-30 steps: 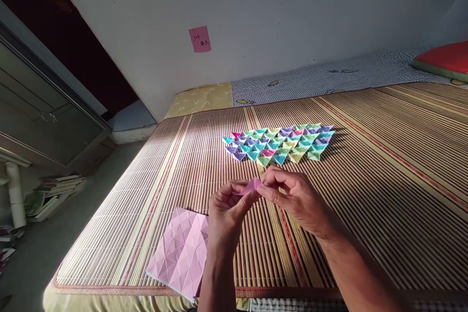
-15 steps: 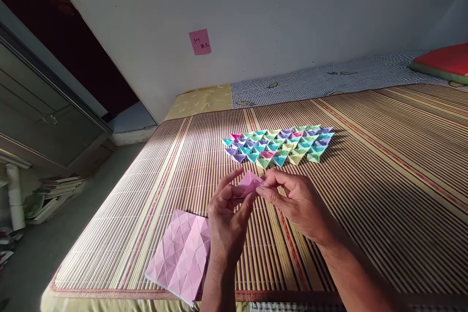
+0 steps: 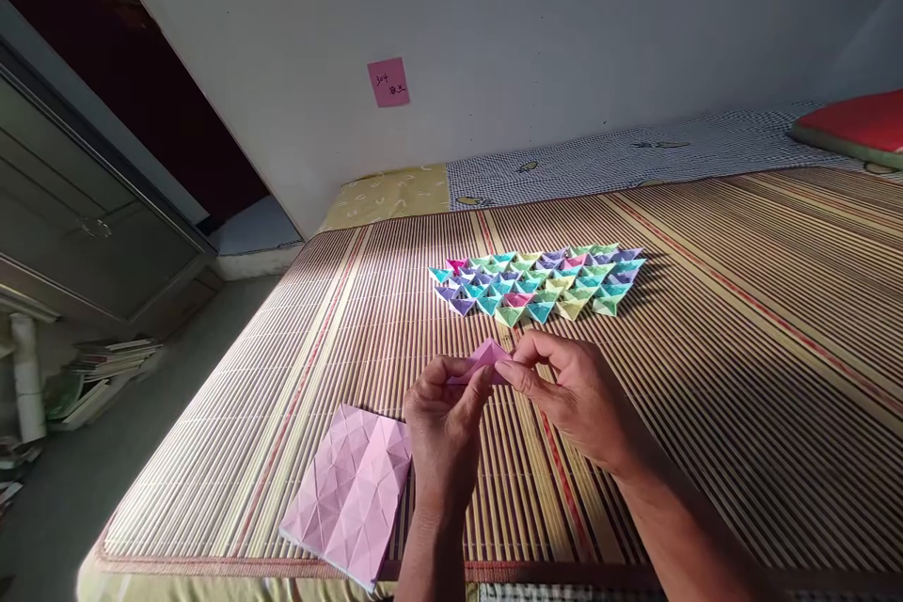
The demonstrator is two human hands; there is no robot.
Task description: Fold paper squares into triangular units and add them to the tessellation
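Observation:
A small folded piece of pink paper (image 3: 489, 354) is held up above the mat, its peak pointing away from me. My left hand (image 3: 444, 400) pinches its left and near side between thumb and fingers. My right hand (image 3: 564, 386) grips the right corner with thumb and forefinger. Beyond the hands, rows of small folded paper boats (image 3: 540, 282) in green, blue, purple, yellow and pink stand close together. Left of my left wrist lies a creased pink sheet of folded triangles (image 3: 345, 489), with a bluish edge showing underneath.
A striped bamboo mat (image 3: 232, 433) covers the bed. The wall behind bears a pink note (image 3: 388, 82) with handwriting. A red cushion (image 3: 857, 122) lies at the far right. Books (image 3: 99, 376) are stacked low at the left, below a cabinet (image 3: 85, 207).
My left fingers have closed in, the raised forefinger coming down onto the pink paper. The paper has tilted and now shows a sharper peak. The boats and sheet stay put.

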